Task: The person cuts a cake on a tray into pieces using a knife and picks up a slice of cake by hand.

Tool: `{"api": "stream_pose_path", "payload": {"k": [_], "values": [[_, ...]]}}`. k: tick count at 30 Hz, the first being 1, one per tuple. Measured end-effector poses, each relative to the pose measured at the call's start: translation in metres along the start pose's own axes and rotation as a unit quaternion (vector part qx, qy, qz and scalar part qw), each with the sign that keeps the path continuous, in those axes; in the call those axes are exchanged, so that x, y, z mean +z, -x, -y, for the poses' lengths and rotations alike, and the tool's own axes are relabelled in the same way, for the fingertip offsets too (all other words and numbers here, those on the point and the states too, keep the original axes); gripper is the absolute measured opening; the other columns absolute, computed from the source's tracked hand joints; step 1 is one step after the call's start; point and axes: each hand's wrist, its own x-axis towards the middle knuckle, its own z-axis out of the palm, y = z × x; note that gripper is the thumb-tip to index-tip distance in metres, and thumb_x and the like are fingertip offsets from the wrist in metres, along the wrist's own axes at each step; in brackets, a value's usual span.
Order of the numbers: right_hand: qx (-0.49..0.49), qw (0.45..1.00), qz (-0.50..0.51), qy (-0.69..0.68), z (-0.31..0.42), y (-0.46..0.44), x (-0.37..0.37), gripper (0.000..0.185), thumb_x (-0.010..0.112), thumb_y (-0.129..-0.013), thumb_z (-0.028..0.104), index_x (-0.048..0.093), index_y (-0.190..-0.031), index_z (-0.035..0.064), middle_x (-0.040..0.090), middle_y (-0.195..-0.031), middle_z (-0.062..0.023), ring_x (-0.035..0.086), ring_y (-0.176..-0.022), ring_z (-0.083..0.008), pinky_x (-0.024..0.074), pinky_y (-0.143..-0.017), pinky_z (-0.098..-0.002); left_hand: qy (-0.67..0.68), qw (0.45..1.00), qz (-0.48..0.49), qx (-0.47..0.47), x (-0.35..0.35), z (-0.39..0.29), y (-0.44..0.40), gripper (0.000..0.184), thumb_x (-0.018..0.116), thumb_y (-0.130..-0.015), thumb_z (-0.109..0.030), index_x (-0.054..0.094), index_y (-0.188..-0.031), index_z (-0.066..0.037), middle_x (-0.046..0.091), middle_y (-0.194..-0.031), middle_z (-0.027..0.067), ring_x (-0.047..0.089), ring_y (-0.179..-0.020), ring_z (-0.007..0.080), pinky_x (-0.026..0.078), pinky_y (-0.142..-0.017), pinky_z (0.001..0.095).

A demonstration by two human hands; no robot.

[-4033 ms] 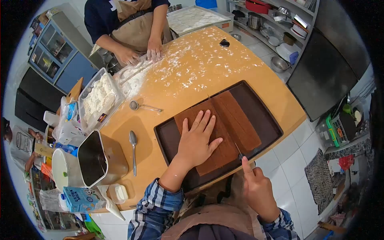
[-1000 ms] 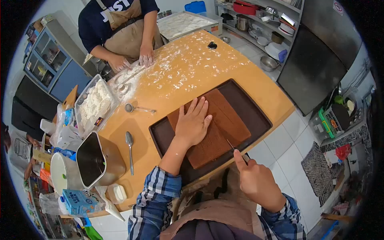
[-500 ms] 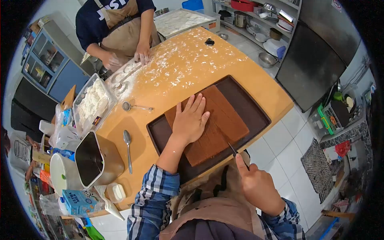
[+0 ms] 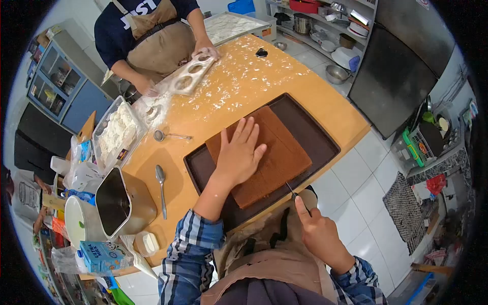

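A flat brown cake (image 4: 272, 147) lies in a dark baking tray (image 4: 317, 134) near the table's front edge. My left hand (image 4: 240, 156) rests flat on the cake's left part, its fingers apart. A knife (image 4: 291, 190) is gripped in my right hand (image 4: 320, 229), the index finger stretched along its handle. The blade reaches the cake's near edge, and its tip is hard to make out. A faint line runs across the cake between its two parts.
A co-worker's hands hold a floury dough sheet with round holes (image 4: 190, 75) at the far side. On the left are a tub of flour (image 4: 119, 133), a metal tin (image 4: 134, 203), a spoon (image 4: 161, 190), a small strainer (image 4: 160, 135) and a milk carton (image 4: 99, 255).
My right hand and the knife have drawn back toward the cake's near edge. The co-worker has lifted the holed dough sheet. The whole view has shifted slightly.
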Motion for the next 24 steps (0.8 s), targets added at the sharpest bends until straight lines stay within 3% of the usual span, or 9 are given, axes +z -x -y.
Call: {"api": "stream_pose_path", "payload": {"k": [6, 24], "values": [[-0.020, 0.999, -0.037, -0.003, -0.007, 0.000, 0.012, 0.065, 0.058, -0.075, 0.002, 0.043, -0.138, 0.0043, 0.054, -0.078, -0.0177, 0.057, -0.051, -0.0328, 0.0490, -0.048, -0.0418, 0.048, 0.992, 0.020, 0.117, -0.001, -0.044, 0.032, 0.057, 0.040, -0.097, -0.036, 0.030, -0.145, -0.006, 0.022, -0.154, 0.0118, 0.017, -0.143, 0.0292, 0.014, -0.112, 0.0585], [0.011, 1.000, 0.015, -0.020, -0.004, 0.033, -0.011, 0.060, 0.056, -0.079, 0.003, 0.043, -0.137, 0.0032, 0.054, -0.074, -0.0156, 0.056, -0.050, -0.0304, 0.0475, -0.046, -0.0399, 0.021, 0.993, 0.027, 0.109, 0.011, -0.050, 0.034, 0.059, 0.039, -0.098, -0.039, 0.028, -0.146, -0.007, 0.023, -0.154, 0.0096, 0.019, -0.143, 0.0277, 0.016, -0.111, 0.0575]]}}
